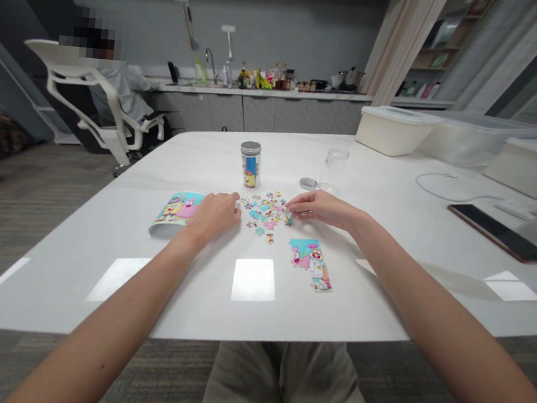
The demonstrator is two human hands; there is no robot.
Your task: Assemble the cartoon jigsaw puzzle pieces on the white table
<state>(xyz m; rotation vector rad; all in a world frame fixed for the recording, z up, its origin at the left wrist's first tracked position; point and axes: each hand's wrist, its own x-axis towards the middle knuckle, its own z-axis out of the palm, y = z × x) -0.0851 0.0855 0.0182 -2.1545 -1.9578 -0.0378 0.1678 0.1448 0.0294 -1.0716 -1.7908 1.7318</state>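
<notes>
Between my hands lies a loose pile of colourful jigsaw pieces (268,209). My right hand (322,207) reaches over the pile's right edge, fingers slightly bent and apart, the tips touching or just above the pieces. My left hand (218,214) rests on the table at the pile's left, loosely curled with thumb and index finger apart; its other fingers are partly hidden. Beside its wrist is a curled picture sheet (180,209) with cartoon figures. Nearer to me, a joined section of puzzle (311,263) shows a pink figure and one in a white coat.
Beyond the pile stands a lidded jar (250,165) with a cartoon label. A round metal lid (308,183) lies near a clear jar (334,169). At right are a phone (498,231), a white cable (457,196) and storage boxes (391,134). A person (125,88) sits at the back left.
</notes>
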